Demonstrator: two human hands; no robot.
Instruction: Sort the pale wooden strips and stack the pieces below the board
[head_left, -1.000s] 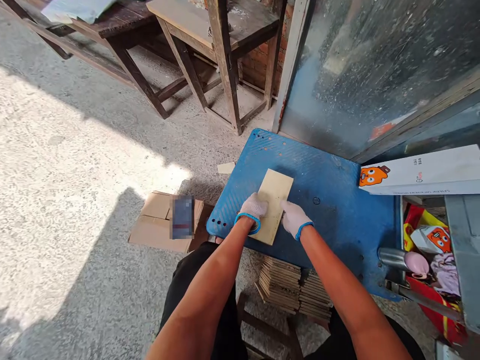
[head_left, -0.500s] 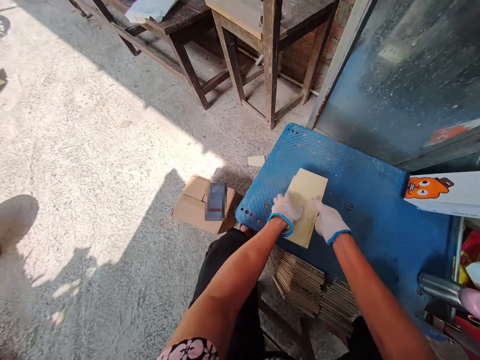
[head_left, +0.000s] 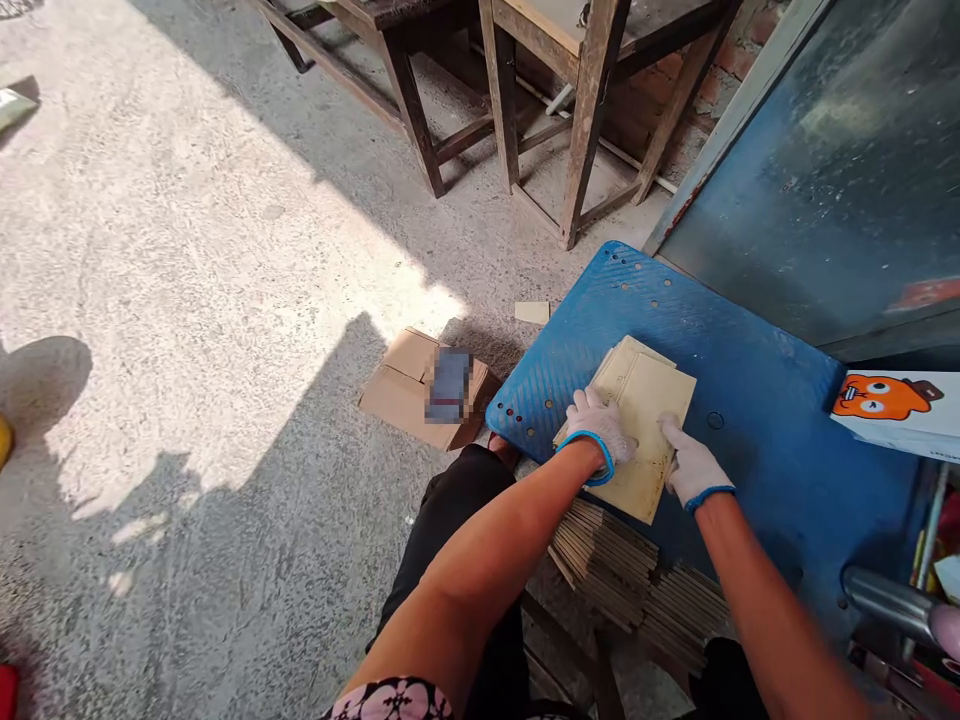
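A small stack of pale wooden veneer sheets (head_left: 641,425) lies on a blue perforated board (head_left: 757,480), its upper edges slightly fanned. My left hand (head_left: 598,432), in a white glove with a blue cuff, presses on the stack's left side with the fingers curled over it. My right hand (head_left: 694,465), gloved the same way, holds the stack's right edge. Below the board's near edge sit two piles of thin wooden strips (head_left: 604,565).
A flattened cardboard box (head_left: 401,385) with a blurred patch lies on the concrete floor left of the board. Wooden stools (head_left: 592,110) stand beyond it, and a metal tube (head_left: 889,600) and a white box (head_left: 892,410) sit at right. Black-trousered legs (head_left: 457,540) are below.
The view has swung, so the board sits further right. The sheets now show fanned upper edges, and both hands have shifted slightly along them. A patterned cloth has come in at the bottom.
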